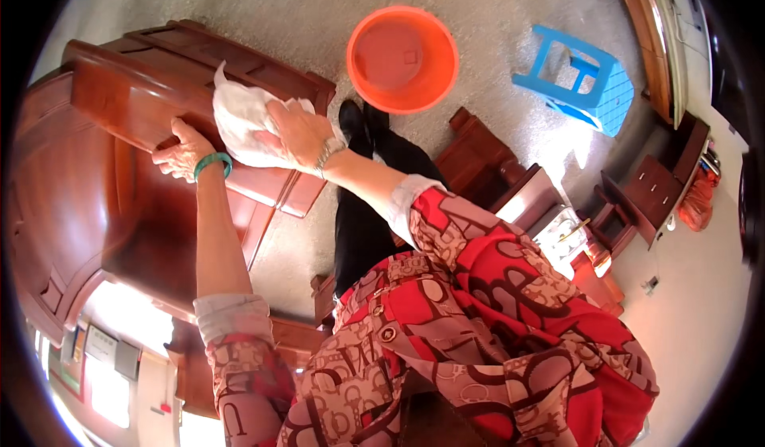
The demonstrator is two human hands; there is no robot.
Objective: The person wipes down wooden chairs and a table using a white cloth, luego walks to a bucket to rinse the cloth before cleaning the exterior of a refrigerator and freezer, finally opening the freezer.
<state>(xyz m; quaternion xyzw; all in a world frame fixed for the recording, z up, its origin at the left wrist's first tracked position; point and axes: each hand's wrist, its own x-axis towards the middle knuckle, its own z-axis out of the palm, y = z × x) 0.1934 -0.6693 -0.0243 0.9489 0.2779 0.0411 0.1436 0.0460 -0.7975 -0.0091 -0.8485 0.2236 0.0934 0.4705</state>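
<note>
My right hand (pixel 302 136) presses a white cloth (pixel 242 121) against the reddish-brown polished wooden furniture, near the end of its thick armrest (pixel 137 94). The cloth bunches under my fingers, and one corner sticks up. My left hand (pixel 186 153), with a green bangle on its wrist, rests at the lower edge of that armrest, its thumb apart from the fingers. The broad, glossy wooden back panel (pixel 72 196) stretches away to the left. Part of the wood under the cloth is hidden.
An orange plastic bucket (pixel 439 82) stands on the grey floor (pixel 287 17) beyond my feet. To its right a blue plastic stool (pixel 597 88) lies on its side. More wooden furniture (pixel 478 154) and a glass-topped table (pixel 559 238) are at the right.
</note>
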